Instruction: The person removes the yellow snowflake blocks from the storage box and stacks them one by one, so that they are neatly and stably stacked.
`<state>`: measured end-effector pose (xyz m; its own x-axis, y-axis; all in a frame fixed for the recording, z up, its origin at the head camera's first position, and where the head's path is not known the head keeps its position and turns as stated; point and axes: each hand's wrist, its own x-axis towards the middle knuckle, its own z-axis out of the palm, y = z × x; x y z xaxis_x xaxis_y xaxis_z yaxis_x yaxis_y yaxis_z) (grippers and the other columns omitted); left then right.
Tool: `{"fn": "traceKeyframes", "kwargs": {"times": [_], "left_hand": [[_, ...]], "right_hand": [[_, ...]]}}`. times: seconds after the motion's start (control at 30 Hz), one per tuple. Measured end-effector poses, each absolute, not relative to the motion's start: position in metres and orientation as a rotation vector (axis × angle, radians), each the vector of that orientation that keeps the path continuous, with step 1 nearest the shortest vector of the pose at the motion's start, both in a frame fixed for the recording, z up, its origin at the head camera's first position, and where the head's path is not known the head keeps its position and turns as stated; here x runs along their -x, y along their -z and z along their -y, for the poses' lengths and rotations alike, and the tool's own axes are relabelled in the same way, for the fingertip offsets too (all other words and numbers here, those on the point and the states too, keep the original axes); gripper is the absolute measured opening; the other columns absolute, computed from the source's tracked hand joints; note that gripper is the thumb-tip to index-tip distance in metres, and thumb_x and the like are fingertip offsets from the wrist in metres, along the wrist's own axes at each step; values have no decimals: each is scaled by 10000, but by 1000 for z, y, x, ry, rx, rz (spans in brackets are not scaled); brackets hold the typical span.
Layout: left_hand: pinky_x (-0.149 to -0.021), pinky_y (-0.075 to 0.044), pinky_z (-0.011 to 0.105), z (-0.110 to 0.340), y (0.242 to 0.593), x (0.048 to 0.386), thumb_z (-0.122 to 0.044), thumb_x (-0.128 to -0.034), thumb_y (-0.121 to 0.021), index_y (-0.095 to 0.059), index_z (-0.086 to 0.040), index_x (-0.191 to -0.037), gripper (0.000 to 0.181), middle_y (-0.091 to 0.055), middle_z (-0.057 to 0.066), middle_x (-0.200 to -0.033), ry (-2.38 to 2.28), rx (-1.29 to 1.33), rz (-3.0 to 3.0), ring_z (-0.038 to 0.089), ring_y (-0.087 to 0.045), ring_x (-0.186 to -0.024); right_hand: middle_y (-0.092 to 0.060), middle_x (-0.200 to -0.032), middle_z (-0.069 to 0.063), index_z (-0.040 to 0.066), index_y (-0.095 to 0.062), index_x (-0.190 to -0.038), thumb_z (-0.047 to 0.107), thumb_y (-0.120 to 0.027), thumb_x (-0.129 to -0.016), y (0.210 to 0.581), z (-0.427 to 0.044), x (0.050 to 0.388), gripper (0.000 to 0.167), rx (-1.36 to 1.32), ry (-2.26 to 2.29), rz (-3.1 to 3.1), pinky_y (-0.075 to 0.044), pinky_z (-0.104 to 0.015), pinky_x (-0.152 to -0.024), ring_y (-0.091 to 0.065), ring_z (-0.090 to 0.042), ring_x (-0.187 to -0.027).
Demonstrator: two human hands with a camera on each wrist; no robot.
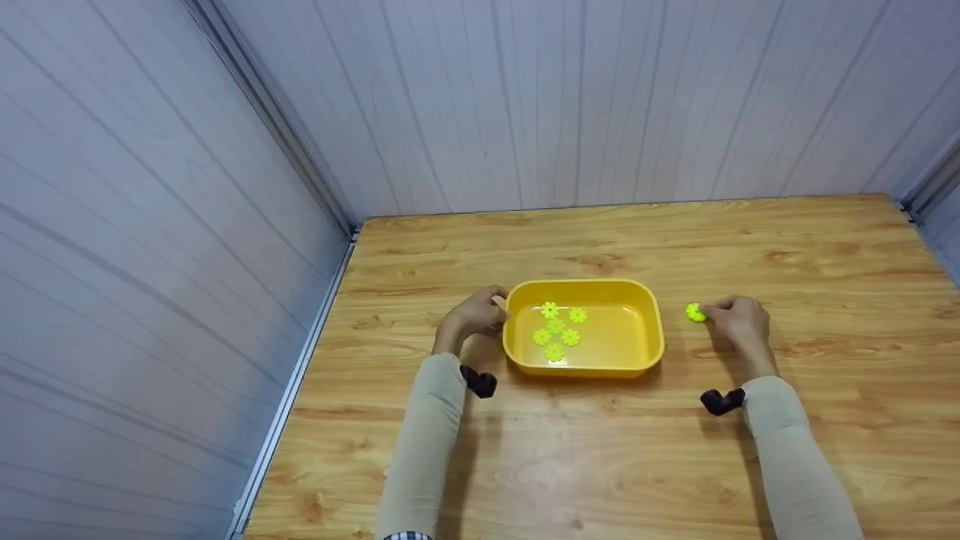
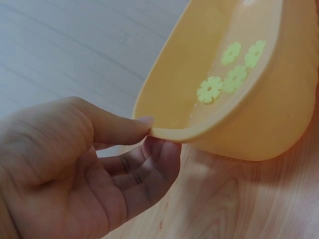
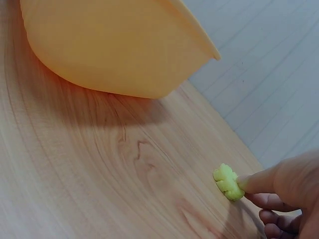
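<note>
A yellow plastic basin [image 1: 619,337] stands on the wooden table, with several flat yellow-green flower-shaped pieces [image 1: 554,352] lying in its left half. At the basin's left end, my left hand [image 1: 480,313] pinches the rim [image 2: 179,134] between thumb and curled fingers. To the right of the basin, my right hand [image 1: 741,322] holds another yellow-green flower-shaped piece [image 3: 229,183] between thumb and fingers. That piece is close to the table top; whether it touches the wood I cannot tell. The left wrist view shows only some of the pieces in the basin.
The wood-patterned table [image 1: 600,457] runs back to a pale panelled wall [image 1: 540,105]. Another panelled wall [image 1: 150,262] rises along its left side. A small dark device sits on each wrist, over light sleeves [image 1: 427,442].
</note>
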<state>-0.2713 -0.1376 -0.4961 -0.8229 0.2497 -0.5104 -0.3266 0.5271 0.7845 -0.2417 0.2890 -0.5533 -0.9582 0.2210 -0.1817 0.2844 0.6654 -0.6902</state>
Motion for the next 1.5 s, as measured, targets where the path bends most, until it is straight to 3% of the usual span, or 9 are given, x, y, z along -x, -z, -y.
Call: {"fn": "traceKeyframes", "kwargs": {"times": [0.2, 0.47, 0.73, 1.03, 1.5], "left_hand": [[-775, -534, 342, 137, 496, 273, -54, -907, -536, -457, -96, -1341, 443, -505, 62, -923, -1277, 63, -2187, 173, -530, -783], [-770, -532, 339, 139, 493, 275, -62, -912, -545, -478, -105, -1315, 411, -519, 58, -919, -1280, 66, -2190, 180, -536, -793], [-853, -535, 427, 139, 494, 274, -46, -925, -527, -464, -81, -1330, 412, -506, 62, -873, -1307, 49, -2178, 168, -536, -737], [-806, -546, 374, 138, 495, 275, -49, -914, -537, -469, -88, -1325, 419, -499, 62, -898, -1292, 66, -2188, 170, -537, -763], [-843, -539, 405, 137, 496, 273, -54, -924, -531, -458, -85, -1336, 420, -505, 70, -915, -1297, 62, -2178, 171, -542, -773]], "right_hand": [[-616, -1152, -243, -29, -644, -1137, 412, -530, -951, 550, -290, 241, 492, -441, 1214, -2776, -473, -428, -785, -556, -375, -1009], [-596, -1064, -185, -16, -594, -1175, 481, -479, -953, 539, -288, 241, 556, -394, 1281, -2759, -442, -301, -652, -545, -246, -831], [-554, -1134, -174, -4, -566, -1208, 503, -485, -943, 527, -276, 242, 578, -370, 1329, -2762, -424, -319, -698, -521, -282, -952], [-553, -1059, -129, 13, -593, -1163, 531, -514, -920, 513, -256, 242, 577, -285, 1387, -2797, -434, -269, -682, -503, -223, -896], [-521, -1064, -125, 43, -602, -1109, 510, -544, -919, 502, -209, 239, 507, -79, 1410, -2826, -406, -317, -710, -464, -227, -881]]}}
